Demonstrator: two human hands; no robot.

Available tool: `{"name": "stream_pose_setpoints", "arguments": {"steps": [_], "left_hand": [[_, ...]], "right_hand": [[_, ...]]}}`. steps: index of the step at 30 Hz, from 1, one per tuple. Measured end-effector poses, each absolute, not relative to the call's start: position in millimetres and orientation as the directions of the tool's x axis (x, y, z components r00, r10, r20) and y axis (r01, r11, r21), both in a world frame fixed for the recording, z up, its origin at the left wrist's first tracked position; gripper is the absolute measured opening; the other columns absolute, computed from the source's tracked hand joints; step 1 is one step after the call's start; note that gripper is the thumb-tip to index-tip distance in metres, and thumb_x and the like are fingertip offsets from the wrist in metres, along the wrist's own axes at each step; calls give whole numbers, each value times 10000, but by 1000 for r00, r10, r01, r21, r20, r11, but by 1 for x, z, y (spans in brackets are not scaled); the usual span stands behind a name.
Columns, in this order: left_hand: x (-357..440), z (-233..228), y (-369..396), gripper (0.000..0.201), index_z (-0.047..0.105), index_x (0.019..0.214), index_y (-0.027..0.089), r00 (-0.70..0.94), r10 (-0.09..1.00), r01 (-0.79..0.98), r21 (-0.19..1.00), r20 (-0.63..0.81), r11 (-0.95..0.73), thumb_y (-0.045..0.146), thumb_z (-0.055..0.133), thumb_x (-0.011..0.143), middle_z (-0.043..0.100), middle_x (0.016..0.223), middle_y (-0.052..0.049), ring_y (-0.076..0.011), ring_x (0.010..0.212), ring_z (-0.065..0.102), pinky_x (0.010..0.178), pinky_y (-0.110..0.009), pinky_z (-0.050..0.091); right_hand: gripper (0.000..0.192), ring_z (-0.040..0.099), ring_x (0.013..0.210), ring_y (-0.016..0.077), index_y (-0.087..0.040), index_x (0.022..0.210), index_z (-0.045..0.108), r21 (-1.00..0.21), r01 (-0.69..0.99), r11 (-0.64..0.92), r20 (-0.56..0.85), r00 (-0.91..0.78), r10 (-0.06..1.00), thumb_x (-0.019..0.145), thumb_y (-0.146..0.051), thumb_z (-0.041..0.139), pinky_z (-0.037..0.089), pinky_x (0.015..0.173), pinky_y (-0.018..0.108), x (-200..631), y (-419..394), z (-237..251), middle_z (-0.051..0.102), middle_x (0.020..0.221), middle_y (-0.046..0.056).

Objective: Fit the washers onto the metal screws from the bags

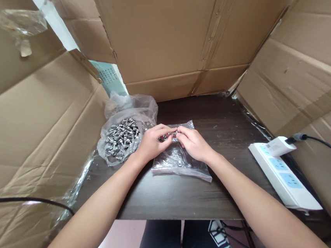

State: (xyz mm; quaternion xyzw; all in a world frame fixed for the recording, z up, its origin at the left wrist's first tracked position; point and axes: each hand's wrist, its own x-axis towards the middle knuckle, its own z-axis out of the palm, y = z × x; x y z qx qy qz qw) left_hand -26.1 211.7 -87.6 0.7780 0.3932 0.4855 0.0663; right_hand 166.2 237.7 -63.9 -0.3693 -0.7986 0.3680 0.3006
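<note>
My left hand (152,141) and my right hand (193,142) meet over the middle of a dark wooden table (227,133). Their fingertips pinch one small metal screw (170,133) between them. Under both hands lies a flat clear zip bag (178,162) with small metal parts inside. Just left of my left hand, an open clear plastic bag (122,138) holds a heap of several silver screws.
Brown cardboard boxes wall the table in at the left (36,124), back (174,33) and right (300,68). A white power strip (284,175) with a plugged-in adapter and black cable lies at the right edge. Another black cable (29,201) crosses the left.
</note>
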Motion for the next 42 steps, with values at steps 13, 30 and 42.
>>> {"name": "stream_pose_setpoints", "arguments": {"steps": [13,30,42], "left_hand": [[-24,-84,210,222,762,1172,168,259,634,565,418,729,-712,189,652,981,746,971,-66,-107,764,684,661,-193,547],[-25,-83,208,275,749,1237,223,262,634,593,397,727,-700,192,603,1006,739,988,-61,-99,733,652,656,-206,527],[-24,-81,207,249,736,1220,203,272,680,602,431,681,-672,201,600,1012,785,1070,-61,-140,853,736,745,-239,585]], "right_hand": [[295,471,612,146,-223,720,451,-781,353,515,331,-466,821,973,-374,465,330,622,282,168,238,-60,491,634,-23],[240,465,615,152,-228,770,505,-869,286,403,243,-462,853,962,-370,475,361,638,292,168,238,-61,486,629,-32],[260,461,616,155,-230,765,506,-872,290,395,232,-465,854,965,-394,481,359,641,296,166,239,-63,472,614,-37]]}}
